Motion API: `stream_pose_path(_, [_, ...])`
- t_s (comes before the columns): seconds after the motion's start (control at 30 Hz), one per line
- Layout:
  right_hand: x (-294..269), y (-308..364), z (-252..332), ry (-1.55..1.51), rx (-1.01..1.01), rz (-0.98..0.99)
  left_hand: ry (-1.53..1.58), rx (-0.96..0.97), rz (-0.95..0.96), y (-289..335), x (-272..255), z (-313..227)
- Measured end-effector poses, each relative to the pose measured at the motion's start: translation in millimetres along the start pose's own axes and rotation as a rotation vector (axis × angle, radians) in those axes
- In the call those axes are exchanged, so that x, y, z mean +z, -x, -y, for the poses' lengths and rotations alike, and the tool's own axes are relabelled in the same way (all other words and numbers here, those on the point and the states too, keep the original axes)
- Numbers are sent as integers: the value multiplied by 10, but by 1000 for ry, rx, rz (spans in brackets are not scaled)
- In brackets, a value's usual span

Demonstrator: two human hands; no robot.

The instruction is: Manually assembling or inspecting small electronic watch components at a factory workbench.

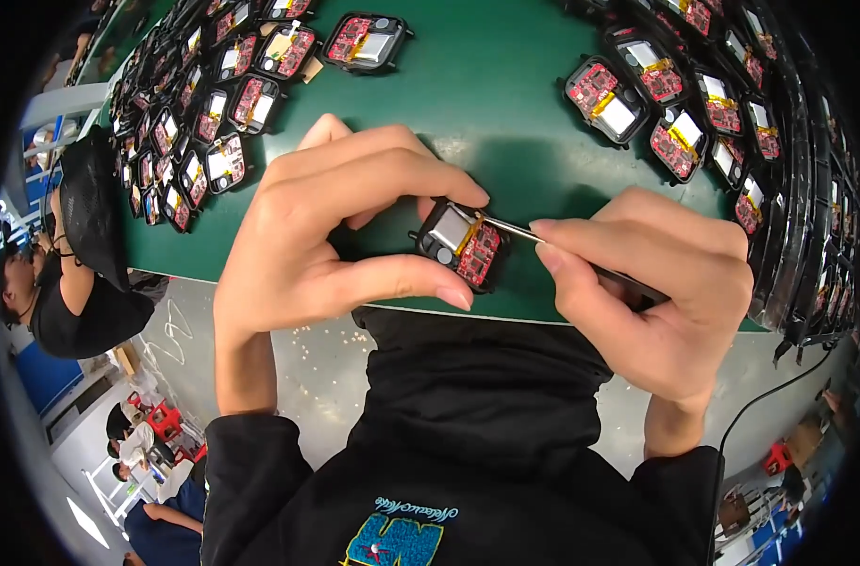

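My left hand (331,222) grips a small black device housing (441,253) between thumb and fingers, at the near edge of the green table. Inside the housing sit a red circuit board (480,255), a silver battery (450,229) and a strip of yellow tape between them. In my right hand (656,283) is a pair of metal tweezers (513,228), pinched between thumb and forefinger. The tips of the tweezers reach the upper edge of the housing, close to the tape. Exactly what the tips touch is too small to tell.
On the green table (505,85), many similar open housings (253,104) lie in rows at the left. More housings (607,99) lie at the right, beside stacked black trays (798,217). One housing (366,42) lies apart at the far side. Another person (81,245) sits at the left.
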State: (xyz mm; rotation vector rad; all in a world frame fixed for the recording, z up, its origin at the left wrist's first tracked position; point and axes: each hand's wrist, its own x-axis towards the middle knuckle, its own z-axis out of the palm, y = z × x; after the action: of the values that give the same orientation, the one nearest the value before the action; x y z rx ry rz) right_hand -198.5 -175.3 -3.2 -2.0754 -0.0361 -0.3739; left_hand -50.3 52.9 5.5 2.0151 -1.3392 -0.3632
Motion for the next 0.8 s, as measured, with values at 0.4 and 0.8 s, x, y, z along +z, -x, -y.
stream_pose_path(0.4, [-16, 2, 7, -5, 8, 22, -50, 39, 29, -12, -3, -43])
stream_pose_path(0.8, [-46, -42, 43, 20, -12, 19, -71, 36, 6, -9, -42, -36])
